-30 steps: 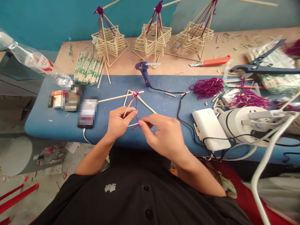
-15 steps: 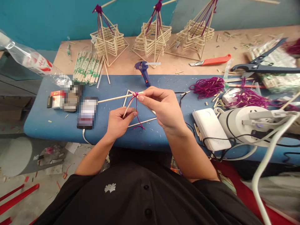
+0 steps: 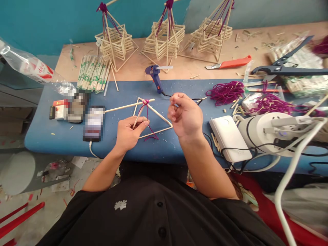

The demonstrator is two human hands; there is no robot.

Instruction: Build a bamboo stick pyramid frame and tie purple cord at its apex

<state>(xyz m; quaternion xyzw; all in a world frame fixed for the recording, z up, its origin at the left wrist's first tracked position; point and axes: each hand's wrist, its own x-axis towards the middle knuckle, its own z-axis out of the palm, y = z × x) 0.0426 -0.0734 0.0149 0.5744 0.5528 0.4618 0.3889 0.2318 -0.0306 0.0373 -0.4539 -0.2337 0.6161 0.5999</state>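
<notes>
My left hand (image 3: 131,132) is closed around one thin wooden stick (image 3: 138,117) of a stick frame. Purple cord (image 3: 146,101) is tied round the joint where the sticks meet, and its loose end hangs down to the blue surface. From that joint a long stick (image 3: 120,106) points left, and another (image 3: 160,115) slopes down to the right. My right hand (image 3: 186,116) is raised to the right of the joint, apart from the frame, with fingers curled in. A faint thin strand seems to run from the joint towards these fingers; what they hold is too small to make out.
Behind the hands lies a blue glue gun (image 3: 155,78). Three stick structures (image 3: 164,39) stand at the back. To the right are an orange cutter (image 3: 234,63), purple cord bundles (image 3: 227,93), dark cutters (image 3: 279,70) and a white power bank (image 3: 230,138). A phone (image 3: 93,123) lies left.
My right hand has let go of the corded joint and moved to the right, its fingers curling. My left hand keeps its hold on the stick. The view has shifted slightly.
</notes>
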